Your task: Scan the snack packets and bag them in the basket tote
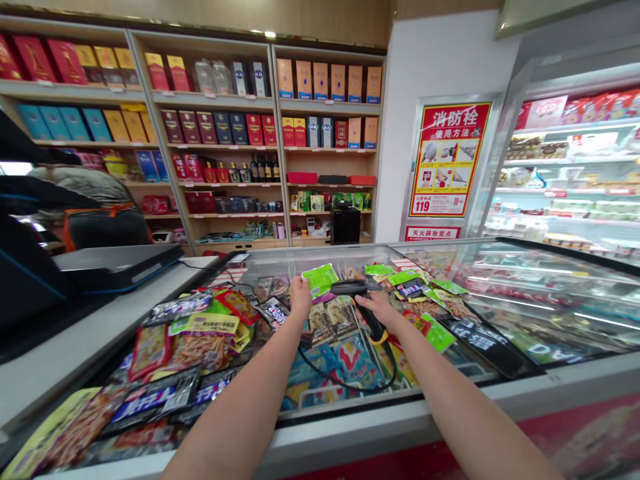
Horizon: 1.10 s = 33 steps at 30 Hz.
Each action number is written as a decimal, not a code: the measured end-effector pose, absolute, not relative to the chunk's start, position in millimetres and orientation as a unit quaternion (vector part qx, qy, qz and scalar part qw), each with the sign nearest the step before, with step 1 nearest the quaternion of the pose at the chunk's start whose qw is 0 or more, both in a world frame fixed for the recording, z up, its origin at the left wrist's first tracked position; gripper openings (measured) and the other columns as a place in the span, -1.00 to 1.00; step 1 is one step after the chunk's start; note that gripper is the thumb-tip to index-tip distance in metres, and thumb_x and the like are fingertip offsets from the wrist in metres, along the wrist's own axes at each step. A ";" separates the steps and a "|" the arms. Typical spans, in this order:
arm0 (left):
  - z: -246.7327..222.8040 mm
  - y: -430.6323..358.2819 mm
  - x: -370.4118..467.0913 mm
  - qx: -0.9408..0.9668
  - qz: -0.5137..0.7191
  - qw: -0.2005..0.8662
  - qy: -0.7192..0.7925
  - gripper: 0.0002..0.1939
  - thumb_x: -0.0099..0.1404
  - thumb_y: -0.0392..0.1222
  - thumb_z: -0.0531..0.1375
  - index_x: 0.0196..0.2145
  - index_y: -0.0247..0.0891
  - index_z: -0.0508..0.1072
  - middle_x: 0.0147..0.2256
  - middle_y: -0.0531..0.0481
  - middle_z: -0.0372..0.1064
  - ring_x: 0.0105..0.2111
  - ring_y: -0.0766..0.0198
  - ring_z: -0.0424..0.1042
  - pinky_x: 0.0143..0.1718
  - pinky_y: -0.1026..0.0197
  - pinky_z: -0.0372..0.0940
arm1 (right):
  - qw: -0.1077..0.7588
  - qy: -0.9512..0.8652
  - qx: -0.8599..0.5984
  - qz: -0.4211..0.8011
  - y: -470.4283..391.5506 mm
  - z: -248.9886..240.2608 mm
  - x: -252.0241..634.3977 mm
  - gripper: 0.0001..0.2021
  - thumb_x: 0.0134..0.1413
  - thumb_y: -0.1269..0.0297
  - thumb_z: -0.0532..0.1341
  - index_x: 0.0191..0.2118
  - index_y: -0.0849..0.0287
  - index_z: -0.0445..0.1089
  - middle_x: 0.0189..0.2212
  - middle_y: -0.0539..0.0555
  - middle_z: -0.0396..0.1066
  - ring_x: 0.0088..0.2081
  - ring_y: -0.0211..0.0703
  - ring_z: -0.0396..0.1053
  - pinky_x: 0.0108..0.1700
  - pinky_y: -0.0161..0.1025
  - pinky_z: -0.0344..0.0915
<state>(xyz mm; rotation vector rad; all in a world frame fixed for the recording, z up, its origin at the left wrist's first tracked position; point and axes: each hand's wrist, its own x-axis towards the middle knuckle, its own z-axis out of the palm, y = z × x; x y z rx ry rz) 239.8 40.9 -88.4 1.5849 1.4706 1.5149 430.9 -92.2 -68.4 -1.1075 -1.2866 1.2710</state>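
- Your left hand (300, 293) grips a green snack packet (320, 279), lifted above the freezer lid (505, 267).
- Your right hand (379, 308) is closed around a black barcode scanner (356, 293), its head at 3 o'clock of the packet, just beside it.
- More snack packets (200, 333) lie at 9 o'clock on the lid.

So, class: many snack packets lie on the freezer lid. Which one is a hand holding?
The light green packet in the left hand, lifted before the scanner; the others lie flat.
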 end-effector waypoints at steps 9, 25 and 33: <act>-86.9 38.6 240.7 0.545 0.601 0.290 0.508 -0.90 0.18 -0.25 0.02 -0.48 -0.24 0.24 -0.52 0.11 0.20 -0.46 0.32 0.24 -0.38 0.27 0.16 | 0.469 -0.540 -0.458 0.528 -90.2 -70.0 431.7 -0.53 -0.23 -0.16 0.31 -0.43 0.19 0.29 -0.68 -0.04 0.32 -0.70 -0.31 0.24 -0.63 -0.38 0.18; -91.1 41.4 240.4 0.552 0.586 0.284 0.520 -0.88 0.21 -0.19 0.00 -0.44 -0.24 0.27 -0.50 0.09 0.24 -0.44 0.30 0.29 -0.33 0.23 0.22 | 0.469 -0.536 -0.466 0.525 -94.7 -67.1 431.3 -0.60 -0.16 -0.08 0.29 -0.39 0.17 0.28 -0.67 -0.02 0.33 -0.67 -0.26 0.27 -0.61 -0.34 0.18; -56.4 21.0 213.6 0.555 0.591 0.263 0.523 -0.90 0.17 -0.24 0.04 -0.49 -0.25 0.25 -0.54 0.11 0.19 -0.48 0.33 0.22 -0.37 0.27 0.15 | 0.475 -0.551 -0.436 0.530 -97.8 -53.1 393.1 -0.54 -0.23 -0.15 0.28 -0.49 0.20 0.26 -0.68 -0.03 0.32 -0.69 -0.30 0.25 -0.64 -0.37 0.15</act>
